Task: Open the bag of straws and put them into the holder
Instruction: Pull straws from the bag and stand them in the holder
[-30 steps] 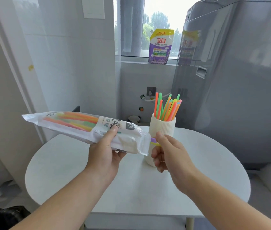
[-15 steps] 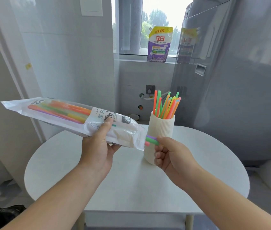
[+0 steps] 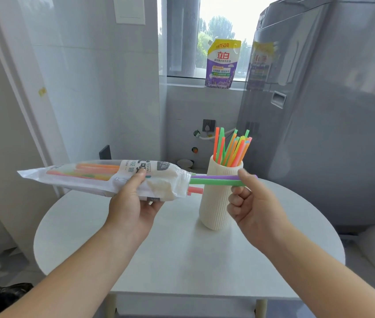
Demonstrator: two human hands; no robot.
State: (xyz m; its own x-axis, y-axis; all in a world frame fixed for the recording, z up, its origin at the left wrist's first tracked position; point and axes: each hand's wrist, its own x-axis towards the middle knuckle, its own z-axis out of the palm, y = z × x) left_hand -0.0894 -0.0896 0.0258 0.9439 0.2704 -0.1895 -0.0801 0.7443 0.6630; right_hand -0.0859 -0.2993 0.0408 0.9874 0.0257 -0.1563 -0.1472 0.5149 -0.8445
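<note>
Two straws, one purple [image 3: 216, 177] and one green [image 3: 216, 182], jut sideways out of the open mouth of the straw bag [image 3: 103, 177], and the right hand [image 3: 250, 203] pinches their far ends between thumb and curled fingers. On the head view, the left hand [image 3: 136, 203] grips the bag around its middle, thumb on top, holding it level above the round white table [image 3: 181, 260]. A short orange straw end [image 3: 195, 191] pokes from the bag mouth just below the green one. Between the two hands and just behind the pulled straws stands the ribbed cream holder [image 3: 214, 210], upright, already carrying a bunch of orange and green straws [image 3: 232, 148].
</note>
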